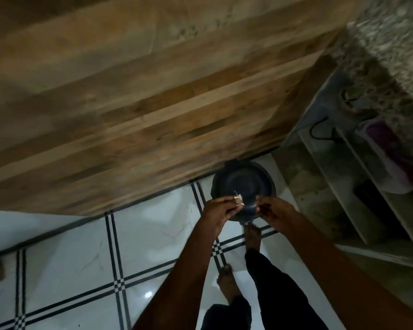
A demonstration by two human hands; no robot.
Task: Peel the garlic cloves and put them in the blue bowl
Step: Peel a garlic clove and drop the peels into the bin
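Note:
My left hand (221, 208) is closed around pale papery garlic skins (310, 200)... I hold both hands over a dark round bin (243, 179) that stands on the tiled floor against a wooden cabinet. Pale papery garlic skins (239, 200) stick out from the fingers of the left hand. My right hand (273, 207) is just to the right, fingers pinched together; whether a scrap of skin is between them is too small to tell. No blue bowl and no whole garlic cloves are in view.
A wooden cabinet front (153, 103) fills the upper frame. White floor tiles with black lines (119, 246) lie below. Open white shelves (343, 163) with a purple item stand at the right under a speckled stone counter (391, 44). My bare feet (252, 236) stand near the bin.

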